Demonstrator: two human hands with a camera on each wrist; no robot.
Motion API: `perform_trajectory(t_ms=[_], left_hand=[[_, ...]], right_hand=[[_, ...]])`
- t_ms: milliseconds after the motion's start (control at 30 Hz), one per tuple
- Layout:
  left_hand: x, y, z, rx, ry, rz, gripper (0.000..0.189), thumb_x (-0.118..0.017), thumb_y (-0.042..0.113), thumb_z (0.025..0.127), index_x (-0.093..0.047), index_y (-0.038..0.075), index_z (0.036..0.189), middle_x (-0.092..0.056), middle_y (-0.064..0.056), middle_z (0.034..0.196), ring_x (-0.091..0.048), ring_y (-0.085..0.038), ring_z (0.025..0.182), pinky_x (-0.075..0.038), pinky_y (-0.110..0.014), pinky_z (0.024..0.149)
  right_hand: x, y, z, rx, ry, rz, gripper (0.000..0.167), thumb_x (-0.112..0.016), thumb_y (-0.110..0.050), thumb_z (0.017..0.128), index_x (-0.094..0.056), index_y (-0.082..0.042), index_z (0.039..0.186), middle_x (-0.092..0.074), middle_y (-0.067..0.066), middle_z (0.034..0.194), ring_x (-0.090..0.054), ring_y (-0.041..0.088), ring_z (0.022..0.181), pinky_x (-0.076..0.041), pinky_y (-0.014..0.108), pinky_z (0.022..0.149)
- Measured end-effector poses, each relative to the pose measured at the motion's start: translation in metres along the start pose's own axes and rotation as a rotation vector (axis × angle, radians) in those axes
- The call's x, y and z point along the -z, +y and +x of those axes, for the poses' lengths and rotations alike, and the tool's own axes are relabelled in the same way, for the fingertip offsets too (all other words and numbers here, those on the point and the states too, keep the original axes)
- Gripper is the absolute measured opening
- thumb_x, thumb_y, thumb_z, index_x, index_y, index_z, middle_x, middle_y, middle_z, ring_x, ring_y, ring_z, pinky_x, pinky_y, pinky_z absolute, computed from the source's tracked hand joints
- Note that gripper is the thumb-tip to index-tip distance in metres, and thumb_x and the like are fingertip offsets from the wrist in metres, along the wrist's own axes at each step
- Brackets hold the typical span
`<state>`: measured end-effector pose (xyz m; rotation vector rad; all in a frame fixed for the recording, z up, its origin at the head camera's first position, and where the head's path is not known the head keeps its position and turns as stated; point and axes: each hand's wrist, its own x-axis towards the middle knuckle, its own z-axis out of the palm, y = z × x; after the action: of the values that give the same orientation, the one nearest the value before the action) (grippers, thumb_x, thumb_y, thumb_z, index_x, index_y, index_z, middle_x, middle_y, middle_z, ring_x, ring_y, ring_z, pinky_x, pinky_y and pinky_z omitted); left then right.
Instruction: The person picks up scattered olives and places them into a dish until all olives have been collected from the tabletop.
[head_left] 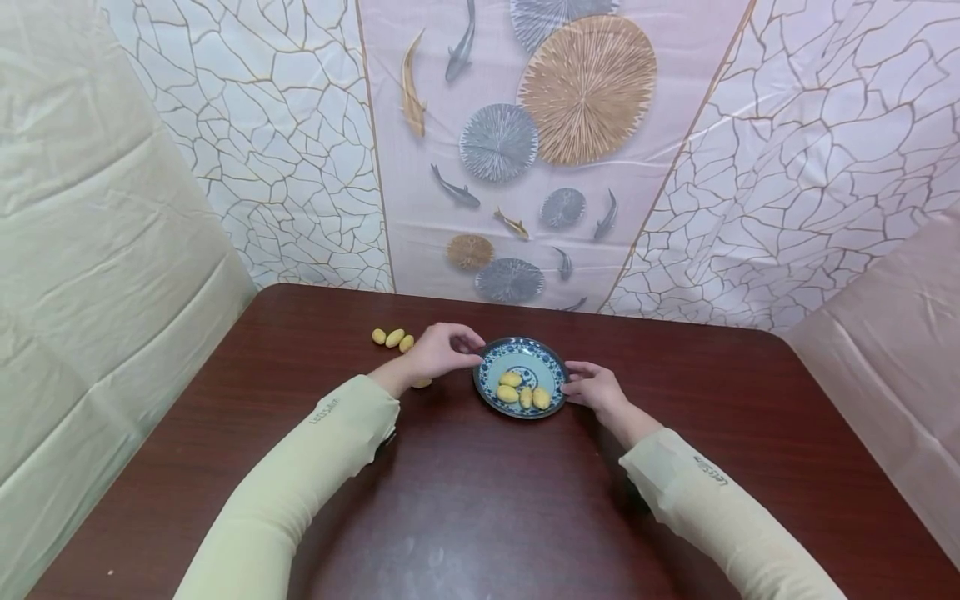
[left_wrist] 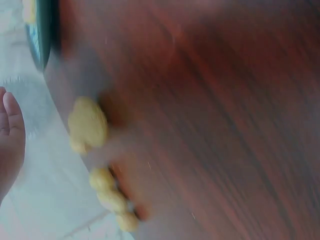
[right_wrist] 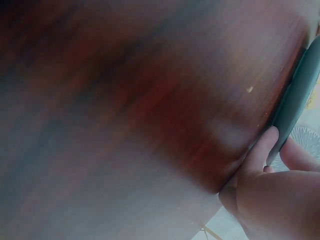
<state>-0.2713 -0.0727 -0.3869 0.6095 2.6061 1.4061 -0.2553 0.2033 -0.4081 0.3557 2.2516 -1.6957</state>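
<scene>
A round plate [head_left: 555, 367] with a blue patterned border and a dark rim stands at mid-table. Several small yellow oval pieces, like little potatoes [head_left: 507, 393], lie in its near part. My right hand [head_left: 597, 390] pinches the plate's right edge; the right wrist view has the thumb [right_wrist: 262, 150] on one side of the rim and a finger [right_wrist: 300, 156] on the other. At the plate's left edge is my left hand [head_left: 438, 351], fingertips close by the rim. In the left wrist view this hand [left_wrist: 11, 135] shows loosely extended fingers, apart from the plate [left_wrist: 44, 35].
More yellow ovals [head_left: 395, 337] lie on the dark brown wooden table [head_left: 480, 500], behind and beneath my left wrist. Patterned cloth [head_left: 300, 150] hangs beyond the table's far edge, and plain cloth [head_left: 90, 250] hangs along the left side.
</scene>
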Motion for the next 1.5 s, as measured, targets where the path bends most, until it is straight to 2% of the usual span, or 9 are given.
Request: perform_trajectory(t_ms=[233,400,633,800,967,1133,1300,1500], left_hand=[[0.031,-0.011,-0.012,0.073,0.089,-0.059,0.030,-0.071,0.015,0.082,-0.066,0.002,0.108,-0.066,-0.015,0.104,-0.056,-0.019,0.089,-0.046,-0.025,0.075],[0.041,-0.025,-0.021,0.094,0.109,-0.050,0.032,-0.071,0.015,0.082,-0.065,-0.001,0.109,-0.066,-0.012,0.100,-0.056,-0.017,0.086,-0.046,-0.024,0.072],[0.042,-0.046,-0.031,0.090,0.085,-0.002,0.027,-0.071,0.013,0.082,-0.067,-0.001,0.104,-0.066,-0.012,0.095,-0.057,-0.017,0.084,-0.046,-0.025,0.075],[0.040,-0.056,-0.037,0.079,0.061,-0.017,0.028,-0.072,0.011,0.080,-0.066,-0.005,0.103,-0.067,-0.017,0.098,-0.063,-0.020,0.087,-0.051,-0.027,0.078],[0.039,-0.062,-0.044,0.093,0.049,-0.007,0.027,-0.073,0.009,0.079,-0.066,-0.005,0.101,-0.069,-0.018,0.097,-0.065,-0.022,0.088,-0.053,-0.030,0.079],[0.036,-0.068,-0.047,0.132,0.041,0.014,0.026,-0.077,0.015,0.076,-0.069,0.000,0.096,-0.070,-0.009,0.089,-0.063,-0.013,0.082,-0.051,-0.024,0.075],[0.035,-0.071,-0.049,0.121,0.027,0.008,0.024,-0.076,0.015,0.076,-0.068,-0.001,0.093,-0.069,-0.008,0.086,-0.061,-0.010,0.078,-0.051,-0.022,0.072],[0.037,-0.071,-0.049,0.080,-0.009,0.039,0.020,-0.074,0.009,0.076,-0.067,-0.003,0.091,-0.069,-0.011,0.086,-0.059,-0.009,0.077,-0.049,-0.024,0.073]], right_hand=[[0.000,0.000,0.000,0.004,-0.003,0.012,0.053,-0.056,0.006,0.087,-0.042,0.000,0.138,-0.047,0.016,0.117,-0.055,0.010,0.083,-0.054,0.022,0.074],[0.000,-0.001,0.000,0.000,-0.001,0.009,0.053,-0.056,0.005,0.087,-0.042,0.000,0.138,-0.047,0.017,0.119,-0.056,0.010,0.084,-0.054,0.022,0.074],[-0.001,0.000,0.000,0.002,0.007,0.003,0.054,-0.057,0.006,0.087,-0.042,0.000,0.138,-0.048,0.017,0.117,-0.056,0.010,0.082,-0.054,0.022,0.073],[-0.002,0.001,0.000,0.004,0.003,0.016,0.054,-0.057,0.007,0.086,-0.042,0.001,0.138,-0.049,0.014,0.113,-0.055,0.008,0.079,-0.054,0.021,0.071],[-0.002,0.001,0.000,0.003,-0.002,0.012,0.054,-0.057,0.007,0.086,-0.042,0.001,0.138,-0.048,0.015,0.114,-0.056,0.008,0.079,-0.054,0.021,0.072],[-0.001,0.000,-0.001,-0.002,-0.001,0.003,0.054,-0.056,0.006,0.087,-0.041,0.000,0.138,-0.047,0.017,0.119,-0.056,0.010,0.084,-0.054,0.023,0.075],[-0.001,0.000,-0.001,-0.004,-0.002,0.000,0.053,-0.056,0.005,0.088,-0.041,0.000,0.139,-0.046,0.018,0.122,-0.056,0.012,0.087,-0.054,0.023,0.077],[-0.001,-0.001,-0.002,-0.001,-0.003,-0.003,0.053,-0.056,0.005,0.088,-0.041,0.000,0.139,-0.046,0.018,0.122,-0.056,0.012,0.087,-0.054,0.023,0.076]])
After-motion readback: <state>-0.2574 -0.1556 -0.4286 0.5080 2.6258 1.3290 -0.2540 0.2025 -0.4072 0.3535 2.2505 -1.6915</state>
